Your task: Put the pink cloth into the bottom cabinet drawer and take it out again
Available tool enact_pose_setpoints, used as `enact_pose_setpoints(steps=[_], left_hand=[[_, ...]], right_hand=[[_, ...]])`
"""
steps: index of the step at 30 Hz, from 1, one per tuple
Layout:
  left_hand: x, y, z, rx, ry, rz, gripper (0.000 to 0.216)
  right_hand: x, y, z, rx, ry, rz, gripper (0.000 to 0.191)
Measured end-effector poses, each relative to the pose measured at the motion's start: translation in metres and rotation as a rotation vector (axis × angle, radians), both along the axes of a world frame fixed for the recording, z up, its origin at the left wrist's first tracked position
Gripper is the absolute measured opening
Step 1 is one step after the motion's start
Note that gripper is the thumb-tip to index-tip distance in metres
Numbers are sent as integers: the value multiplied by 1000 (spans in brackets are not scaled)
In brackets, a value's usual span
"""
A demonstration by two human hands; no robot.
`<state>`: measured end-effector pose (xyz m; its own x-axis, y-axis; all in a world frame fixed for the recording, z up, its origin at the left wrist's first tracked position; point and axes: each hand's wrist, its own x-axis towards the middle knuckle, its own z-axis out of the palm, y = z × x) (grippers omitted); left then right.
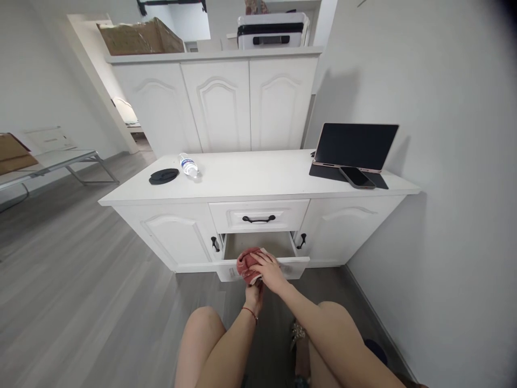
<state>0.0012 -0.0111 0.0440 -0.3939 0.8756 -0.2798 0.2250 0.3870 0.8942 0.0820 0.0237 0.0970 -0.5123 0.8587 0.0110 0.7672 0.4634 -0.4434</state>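
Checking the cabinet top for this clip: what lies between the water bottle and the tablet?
In the head view, nothing: the stretch of white cabinet top between the water bottle and the tablet is bare.

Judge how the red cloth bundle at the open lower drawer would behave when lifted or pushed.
The red cloth bundle looks soft and crumpled, so it would probably flop and sag rather than hold shape. The right hand covers it easily while the left hand supports from below, suggesting it is light. Bunched fabric is unlikely to roll or slip off the drawer front.
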Motion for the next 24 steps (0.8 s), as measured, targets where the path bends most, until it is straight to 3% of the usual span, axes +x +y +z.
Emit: enact_pose_setpoints(steps=[3,5,15,20,24], left_hand=[[-4,3,-12,-68,-671,321,31],[-7,7,-18,-89,-861,420,22],[-16,11,-21,-165,-1001,523,29],[-12,12,-19,-170,-1007,542,30],[-9,12,-18,-170,-1005,552,33]], right_hand=[[20,-1,-4,31,-13,-28,38],[33,-1,-8,62,-19,-53,35],[85,-24,-42,315,-116,-323,37],[90,-38,-79,247,-19,-654,46],[84,-36,-115,163,338,-974,53]])
